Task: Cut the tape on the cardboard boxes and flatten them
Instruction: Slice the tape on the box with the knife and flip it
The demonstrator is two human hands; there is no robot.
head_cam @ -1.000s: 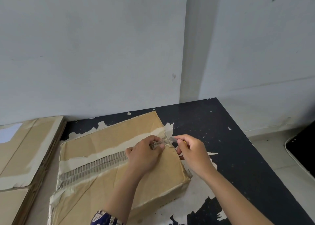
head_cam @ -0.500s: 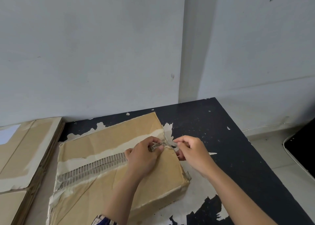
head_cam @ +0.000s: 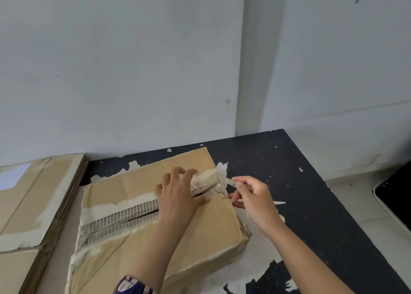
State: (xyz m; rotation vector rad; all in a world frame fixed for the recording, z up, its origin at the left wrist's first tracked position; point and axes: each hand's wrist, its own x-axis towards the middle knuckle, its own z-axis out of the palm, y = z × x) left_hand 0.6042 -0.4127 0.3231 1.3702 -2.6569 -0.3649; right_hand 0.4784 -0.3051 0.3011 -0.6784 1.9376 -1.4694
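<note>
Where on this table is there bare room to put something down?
The dark tabletop is bare to the right of the cardboard box, out to its far corner by the wall. The left is crowded: the box fills it, both hands work at its taped seam, and flattened cardboard lies alongside.

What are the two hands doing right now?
Left hand: open, fingers spread, pressing on the cardboard box across its taped seam.
Right hand: closed, pinching a strip of clear tape at the box's end.
</note>
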